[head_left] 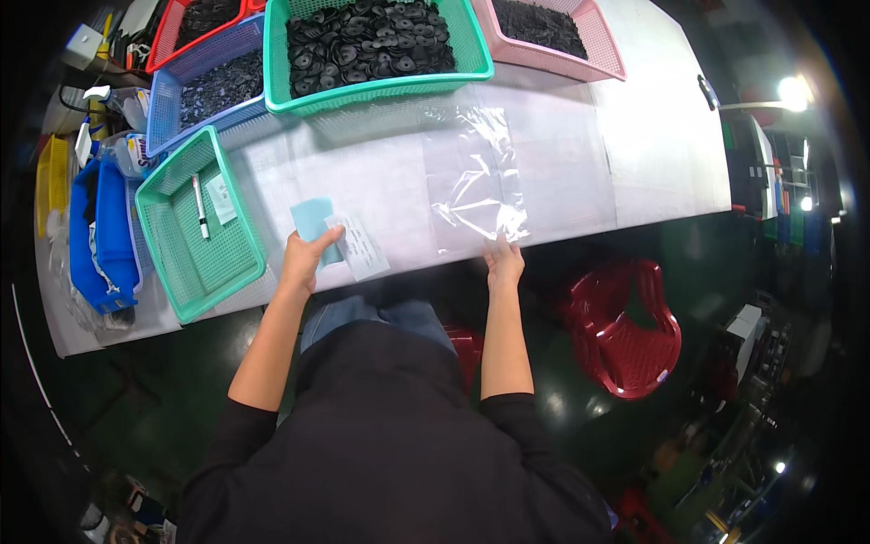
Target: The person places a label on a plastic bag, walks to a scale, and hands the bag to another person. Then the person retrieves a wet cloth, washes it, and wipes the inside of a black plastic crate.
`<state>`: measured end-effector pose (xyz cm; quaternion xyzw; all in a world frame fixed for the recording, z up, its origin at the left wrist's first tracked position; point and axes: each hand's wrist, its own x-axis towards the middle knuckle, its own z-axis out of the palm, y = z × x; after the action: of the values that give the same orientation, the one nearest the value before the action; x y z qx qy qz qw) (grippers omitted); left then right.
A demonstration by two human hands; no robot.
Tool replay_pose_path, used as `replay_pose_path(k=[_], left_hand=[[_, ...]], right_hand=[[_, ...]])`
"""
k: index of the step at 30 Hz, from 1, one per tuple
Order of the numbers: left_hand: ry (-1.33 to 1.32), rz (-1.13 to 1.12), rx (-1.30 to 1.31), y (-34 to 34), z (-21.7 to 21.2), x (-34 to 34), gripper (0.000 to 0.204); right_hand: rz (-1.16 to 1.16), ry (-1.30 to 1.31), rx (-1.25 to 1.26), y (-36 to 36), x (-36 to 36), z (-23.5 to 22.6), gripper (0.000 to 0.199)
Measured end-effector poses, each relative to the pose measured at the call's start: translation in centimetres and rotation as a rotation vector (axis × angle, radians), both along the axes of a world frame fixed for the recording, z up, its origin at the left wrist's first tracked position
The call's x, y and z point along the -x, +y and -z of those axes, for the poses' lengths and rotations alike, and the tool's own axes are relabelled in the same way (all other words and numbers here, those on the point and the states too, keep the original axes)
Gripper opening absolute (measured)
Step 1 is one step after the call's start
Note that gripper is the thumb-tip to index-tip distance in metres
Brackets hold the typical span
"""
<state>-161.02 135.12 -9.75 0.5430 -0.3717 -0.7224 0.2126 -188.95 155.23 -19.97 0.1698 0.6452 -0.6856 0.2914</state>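
Between the thumb and fingers of my left hand (pixel 302 258) are a pale blue slip of paper (pixel 313 216) and a white printed label (pixel 364 249), fanned apart just over the table's front edge. My right hand (pixel 503 261) pinches the near edge of a clear plastic bag (pixel 476 177). The bag lies flat and shiny on the white table, stretching away from me. Left of my left hand, a small green basket (pixel 195 272) holds a marker pen (pixel 199 207) and a white slip (pixel 220 198).
Along the far side stand a large green basket (pixel 381 95) of black discs, a pink basket (pixel 598 68), a purple basket (pixel 163 113) and a red basket (pixel 163 45) of black parts. A blue bin (pixel 100 263) and spray bottles (pixel 86 140) crowd the left. A red chair (pixel 625 331) stands right.
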Motion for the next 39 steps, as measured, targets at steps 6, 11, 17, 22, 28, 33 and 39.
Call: replay_pose_path(k=[6, 11, 17, 22, 28, 33, 39], left_hand=[[-0.088, -0.023, 0.041, -1.1, 1.4, -0.5, 0.040], [-0.100, -0.158, 0.117, -0.5, 1.3, 0.3, 0.039], [-0.113, -0.339, 0.073, 4.1, 2.8, 4.9, 0.042], [-0.097, -0.440, -0.001, 8.7, 3.2, 8.6, 0.036], [-0.064, -0.563, 0.035, 8.9, 4.4, 8.3, 0.034], [-0.091, -0.561, 0.111, 5.0, 6.7, 7.3, 0.036], [-0.322, -0.496, 0.232, -3.1, 8.6, 5.4, 0.037]], right_hand=[[-0.588, 0.136, -0.282, 2.7, 6.5, -1.5, 0.019], [-1.237, 0.385, -0.534, -0.1, 18.3, -6.9, 0.011], [-1.647, 1.103, -0.670, -15.5, 23.6, -9.0, 0.013], [-1.442, 1.476, -0.409, -22.6, 19.2, -6.5, 0.029], [-1.209, 1.695, -0.368, -15.6, 12.8, -3.0, 0.052], [-1.492, 1.516, -0.516, -12.3, 8.3, 0.5, 0.060], [-1.598, 1.499, -0.361, -16.6, 7.7, 0.1, 0.055]])
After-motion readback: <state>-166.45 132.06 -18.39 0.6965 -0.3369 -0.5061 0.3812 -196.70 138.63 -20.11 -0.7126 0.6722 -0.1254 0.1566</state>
